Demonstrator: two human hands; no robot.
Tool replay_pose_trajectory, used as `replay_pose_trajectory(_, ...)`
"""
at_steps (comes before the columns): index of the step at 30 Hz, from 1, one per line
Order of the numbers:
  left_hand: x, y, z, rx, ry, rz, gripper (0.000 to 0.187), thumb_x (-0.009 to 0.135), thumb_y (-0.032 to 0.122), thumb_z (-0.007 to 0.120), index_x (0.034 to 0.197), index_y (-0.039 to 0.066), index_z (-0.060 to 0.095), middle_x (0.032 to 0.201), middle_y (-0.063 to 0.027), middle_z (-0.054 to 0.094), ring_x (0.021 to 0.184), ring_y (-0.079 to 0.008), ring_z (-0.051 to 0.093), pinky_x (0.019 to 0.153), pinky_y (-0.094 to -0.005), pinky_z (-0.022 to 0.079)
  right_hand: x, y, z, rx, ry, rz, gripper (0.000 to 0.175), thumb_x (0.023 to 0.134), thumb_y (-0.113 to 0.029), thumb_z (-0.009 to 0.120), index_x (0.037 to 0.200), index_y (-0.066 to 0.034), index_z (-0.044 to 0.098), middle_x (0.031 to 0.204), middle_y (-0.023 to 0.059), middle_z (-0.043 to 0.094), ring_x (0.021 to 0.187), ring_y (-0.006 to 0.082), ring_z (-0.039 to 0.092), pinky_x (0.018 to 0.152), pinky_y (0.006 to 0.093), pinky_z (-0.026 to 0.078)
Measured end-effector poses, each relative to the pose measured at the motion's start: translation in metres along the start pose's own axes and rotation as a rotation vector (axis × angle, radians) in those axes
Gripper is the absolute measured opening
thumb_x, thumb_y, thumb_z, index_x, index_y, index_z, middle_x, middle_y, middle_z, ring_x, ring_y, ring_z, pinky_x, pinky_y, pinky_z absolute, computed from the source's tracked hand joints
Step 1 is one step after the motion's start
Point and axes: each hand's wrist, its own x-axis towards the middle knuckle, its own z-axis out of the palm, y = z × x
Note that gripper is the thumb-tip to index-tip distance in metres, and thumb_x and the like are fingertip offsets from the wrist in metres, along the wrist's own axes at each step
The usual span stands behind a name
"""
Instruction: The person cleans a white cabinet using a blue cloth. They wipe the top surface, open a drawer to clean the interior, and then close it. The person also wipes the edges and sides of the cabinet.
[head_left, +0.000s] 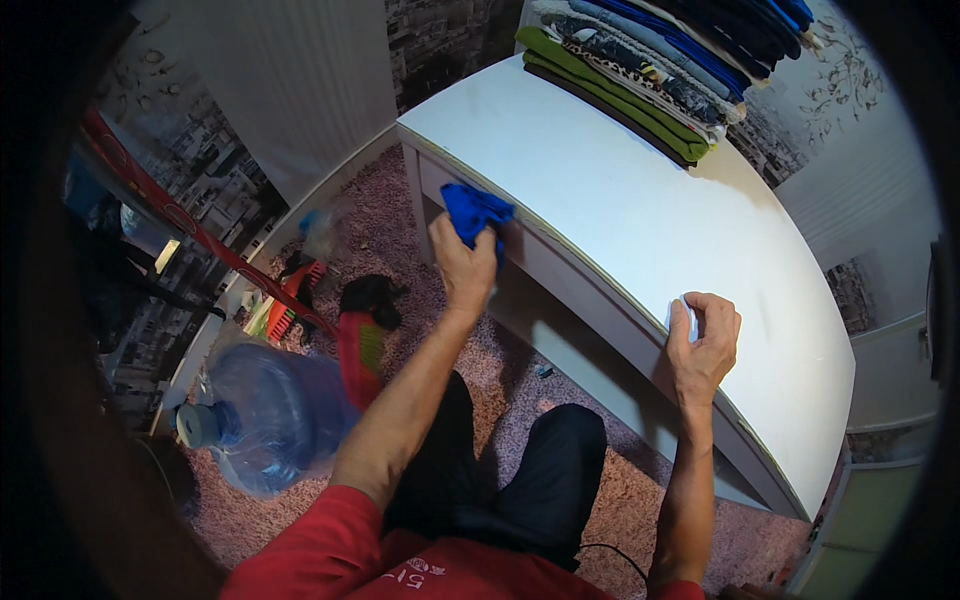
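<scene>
Before me stands a white piece of furniture (637, 225) with a flat top and an opening below its front panel. My left hand (463, 262) grips a crumpled blue cloth (472, 210) near the far left end of the front edge. My right hand (703, 337) is at the front edge farther right, its thumb and fingers closed around a small white object (691, 319) that is partly hidden; what it is, I cannot tell. Yellowish, rough material runs along the front edge of the top.
Folded clothes (630, 97) are stacked at the back of the top. To the left, a large blue plastic water bottle (277, 412) lies on the pink carpet (622, 487), near a red brush (281, 321) and a black-and-red item (360, 337). A red pole (202, 232) slants nearby.
</scene>
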Motion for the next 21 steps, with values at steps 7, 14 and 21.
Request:
replay_pose_trajectory(7, 0.038, -0.033, -0.013, -0.107, -0.023, -0.123, 0.051, 0.082, 0.018, 0.071, 0.123, -0.006, 0.052, 0.112, -0.0269, 0.055, 0.102, -0.0436, 0.058, 0.090, -0.0482, 0.047, 0.001, -0.002, -0.002, -0.003, -0.005, 0.001, 0.012, 0.084, -0.012, 0.072, 0.092, -0.0046, 0.069, 0.094, 0.0080, 0.065, 0.090, 0.0237, 0.059, 0.077, 0.0355, 0.051)
replay_pose_trajectory(14, -0.092, 0.029, 0.007, -0.091, -0.297, 0.116, 0.049, 0.080, 0.014, 0.074, 0.123, -0.001, 0.054, 0.112, -0.0227, 0.055, 0.102, -0.0390, 0.057, 0.089, -0.0454, 0.048, 0.000, 0.000, -0.001, 0.003, 0.000, -0.006, 0.012, 0.084, -0.011, 0.072, 0.092, -0.0030, 0.070, 0.093, 0.0085, 0.065, 0.090, 0.0230, 0.060, 0.077, 0.0343, 0.052)
replay_pose_trajectory(21, -0.049, 0.017, -0.003, -0.011, -0.192, 0.037, 0.048, 0.081, 0.013, 0.075, 0.122, -0.002, 0.053, 0.108, -0.0214, 0.053, 0.103, -0.0404, 0.056, 0.086, -0.0482, 0.048, 0.001, 0.001, -0.002, -0.024, 0.014, -0.028, 0.013, 0.083, -0.013, 0.072, 0.091, -0.0040, 0.070, 0.093, 0.0086, 0.065, 0.089, 0.0238, 0.060, 0.077, 0.0349, 0.051)
